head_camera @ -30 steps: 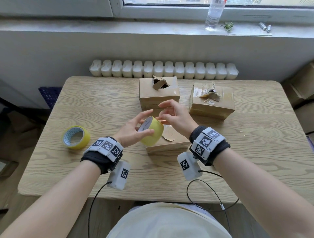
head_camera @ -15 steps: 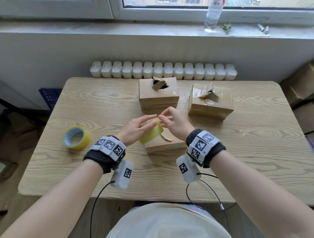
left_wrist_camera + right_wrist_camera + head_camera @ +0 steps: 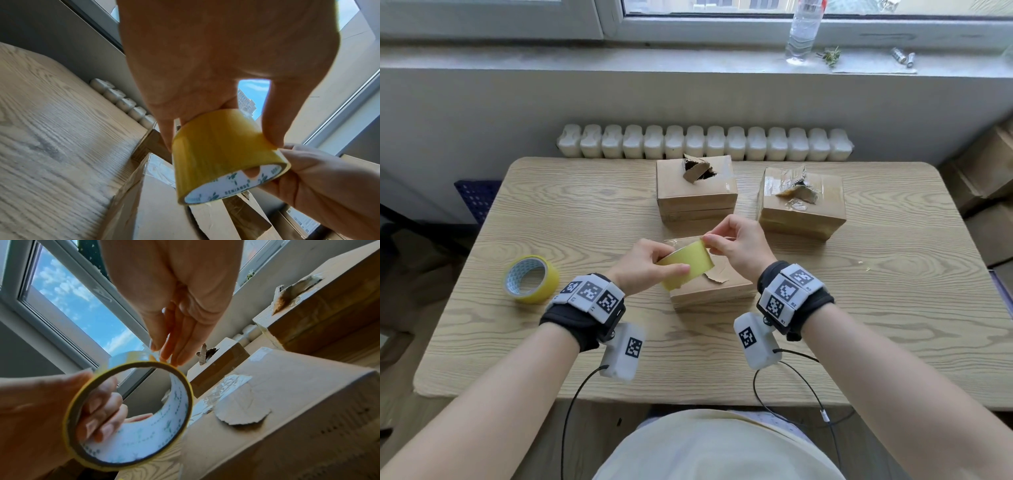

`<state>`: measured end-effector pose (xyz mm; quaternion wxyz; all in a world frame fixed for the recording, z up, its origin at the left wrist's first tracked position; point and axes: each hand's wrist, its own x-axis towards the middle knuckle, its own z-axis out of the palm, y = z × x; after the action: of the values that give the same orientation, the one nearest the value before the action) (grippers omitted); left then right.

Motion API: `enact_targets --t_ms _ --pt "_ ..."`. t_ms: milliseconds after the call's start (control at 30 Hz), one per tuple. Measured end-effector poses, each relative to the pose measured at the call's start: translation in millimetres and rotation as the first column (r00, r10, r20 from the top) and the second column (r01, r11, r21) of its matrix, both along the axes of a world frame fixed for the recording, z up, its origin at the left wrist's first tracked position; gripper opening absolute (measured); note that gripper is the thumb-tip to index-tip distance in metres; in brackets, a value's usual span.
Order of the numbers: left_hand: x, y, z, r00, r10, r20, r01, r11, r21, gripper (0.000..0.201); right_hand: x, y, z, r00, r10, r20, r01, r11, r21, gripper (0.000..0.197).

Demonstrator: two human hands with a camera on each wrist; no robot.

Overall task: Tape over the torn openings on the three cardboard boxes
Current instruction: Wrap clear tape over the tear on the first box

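Observation:
My left hand (image 3: pixel 669 263) grips a yellow tape roll (image 3: pixel 685 269), fingers through its core and thumb on the outside. It is held just above the near cardboard box (image 3: pixel 719 291), whose torn flap (image 3: pixel 717 275) sticks up. My right hand (image 3: pixel 707 240) pinches the tape end at the roll's top edge. In the right wrist view the roll (image 3: pixel 131 415) shows its white core, beside the near box's tear (image 3: pixel 240 412). The left wrist view shows the roll's (image 3: pixel 222 149) outer side. A torn box (image 3: pixel 695 188) stands at the back middle, another (image 3: pixel 803 205) at the back right.
A second yellow tape roll (image 3: pixel 530 279) lies on the wooden table (image 3: pixel 585 222) to my left. A white radiator (image 3: pixel 705 142) runs behind the table's far edge. A water bottle (image 3: pixel 803 31) stands on the sill. Stacked cartons (image 3: pixel 989 178) sit at the right.
The left hand has turned the roll from core-up to side-up and lifted it slightly. The right fingers have closed on the roll's edge and now pinch the tape end.

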<state>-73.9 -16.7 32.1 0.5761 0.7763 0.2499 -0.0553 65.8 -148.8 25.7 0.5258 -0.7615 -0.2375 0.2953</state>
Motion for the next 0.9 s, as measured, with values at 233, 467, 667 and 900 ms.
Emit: enact_targets --t_ms 233,467,667,900 --pt "6 0 8 0.998 0.066 0.022 -0.068 0.989 0.131 0.018 3 -2 8 0.964 -0.002 -0.268 0.036 0.992 0.123 0.020" --pt "4 1 13 1.000 -0.025 -0.001 0.025 0.999 -0.024 0.037 4 -5 -1 0.988 0.156 -0.014 -0.157 0.984 -0.086 0.020" --pt "7 8 10 1.000 0.019 -0.004 -0.019 0.998 0.066 0.035 9 -12 1 0.988 0.098 -0.121 -0.105 0.993 -0.050 0.004" --pt "13 5 10 0.995 -0.103 0.010 0.103 0.993 0.062 0.034 5 -13 -6 0.966 0.001 -0.257 0.011 0.999 0.045 0.025"
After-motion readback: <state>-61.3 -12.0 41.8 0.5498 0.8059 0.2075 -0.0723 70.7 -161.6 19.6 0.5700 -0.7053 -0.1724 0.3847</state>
